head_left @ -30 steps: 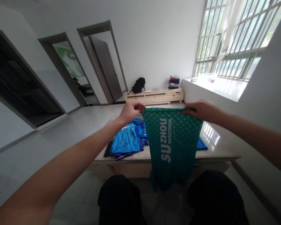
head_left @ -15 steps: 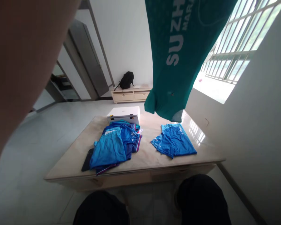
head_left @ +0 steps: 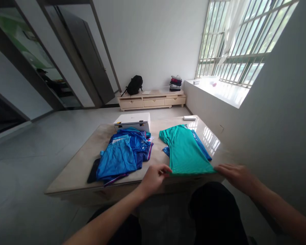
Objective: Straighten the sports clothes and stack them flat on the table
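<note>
White-walled room, one low table (head_left: 86, 166) before us. Our two hands sit apart at its near edge: left hand (head_left: 154, 177) pinches the near left corner of one green shirt (head_left: 185, 151), right hand (head_left: 236, 175) lies flat at its near right corner. Shirt lies flat over a blue shirt (head_left: 202, 146). One blue pile (head_left: 123, 154) to the left, one white box (head_left: 132, 121) behind it.

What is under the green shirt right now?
A blue shirt lies under the green shirt, its edge showing along the right and far-left sides. Most of it is covered. Both rest on the table; the left hand and right hand hold the near hem.
</note>
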The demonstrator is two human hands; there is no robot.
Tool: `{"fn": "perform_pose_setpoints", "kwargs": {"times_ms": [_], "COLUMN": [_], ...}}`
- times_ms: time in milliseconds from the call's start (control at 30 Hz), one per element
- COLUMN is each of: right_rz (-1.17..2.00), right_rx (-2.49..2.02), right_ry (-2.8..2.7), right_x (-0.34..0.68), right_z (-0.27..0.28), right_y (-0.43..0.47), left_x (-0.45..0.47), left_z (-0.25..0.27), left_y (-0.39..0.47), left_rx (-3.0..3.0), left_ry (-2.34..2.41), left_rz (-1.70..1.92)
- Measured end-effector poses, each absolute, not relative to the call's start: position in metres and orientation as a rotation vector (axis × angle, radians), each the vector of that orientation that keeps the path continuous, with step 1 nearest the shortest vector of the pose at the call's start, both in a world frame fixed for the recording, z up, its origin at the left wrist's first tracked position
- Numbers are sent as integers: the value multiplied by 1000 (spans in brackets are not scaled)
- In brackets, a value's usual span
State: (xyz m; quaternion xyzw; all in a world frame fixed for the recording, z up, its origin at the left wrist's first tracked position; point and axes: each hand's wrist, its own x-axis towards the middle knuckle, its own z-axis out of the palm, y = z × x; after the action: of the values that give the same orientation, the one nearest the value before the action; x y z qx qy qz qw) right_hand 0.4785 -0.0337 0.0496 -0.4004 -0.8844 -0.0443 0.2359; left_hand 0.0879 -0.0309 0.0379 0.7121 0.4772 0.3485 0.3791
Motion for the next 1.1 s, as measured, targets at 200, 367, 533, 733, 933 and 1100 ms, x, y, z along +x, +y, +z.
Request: {"fn": "perform_pose_setpoints", "kwargs": {"times_ms": [200,367,533,733,933,1100], "right_rz": [113,-15,-17,303,720,1146], "right_rx": [-1271,-1594,-1769,-2006,-2251,-2114], "right_ry": [-2433,-2344,-2045,-1885,-1625,-1351], "right_x": [477,446,407,415,457,444], "right_z": [32,92,75,-61,-121,-115], "right_y": [13,168,242,167,136,136], "left_x": [85,102,144,166,141,132], "left_z": [49,87,52,-91,-139,-134], "left_y": [21,172,245,147,112,115], "left_rx": [1903,2083,2176,2403,2622,2611], "left_ry": [1229,1560,1729,1452,1366,1344], "left_rz": [818,865,832,419,268,247]}}
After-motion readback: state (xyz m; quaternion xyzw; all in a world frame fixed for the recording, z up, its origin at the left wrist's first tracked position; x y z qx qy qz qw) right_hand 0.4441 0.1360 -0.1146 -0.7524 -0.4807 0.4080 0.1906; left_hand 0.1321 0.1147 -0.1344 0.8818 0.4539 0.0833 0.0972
